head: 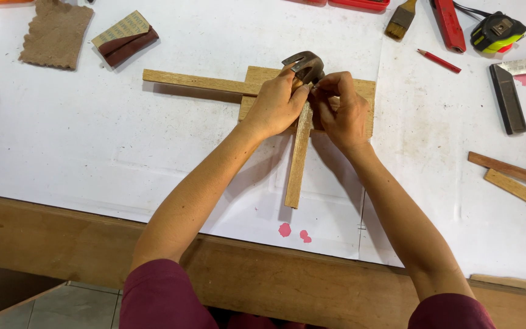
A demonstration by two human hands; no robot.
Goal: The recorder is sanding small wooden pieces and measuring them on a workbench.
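My left hand (275, 103) and my right hand (339, 109) meet over the middle of the surface (123, 140), which is covered in white paper. My left hand is closed around the head end of a claw hammer (305, 66), its dark metal claw poking out at 12 o'clock above my knuckles. The hammer's wooden handle (298, 164) runs down from between my hands toward 6 o'clock, lying on the paper. My right hand is pinched tight just beside the hammer head, fingertips together as if on something very small; what it grips is hidden, so I cannot tell what it is.

Under both hands lies a flat wooden board (366, 91), and a long wooden strip (190, 81) runs out from it toward 9 o'clock, touching or crossing the board's upper left corner.

At 10 o'clock from my hands, well apart, sit a folded sheet of sandpaper (124, 38) and a brown rough-edged sheet (56, 33). At 1 o'clock lie a paintbrush (402, 18), a red tool handle (449, 24), a red pencil (438, 61) and a yellow and black tape measure (498, 31). At 3 o'clock a try square (509, 97) rests with its dark stock pointing down and its steel blade reaching the edge of view. Two more wooden strips (512, 180) lie side by side at 4 o'clock. Pink spots (293, 232) mark the paper near the front edge at 6 o'clock.
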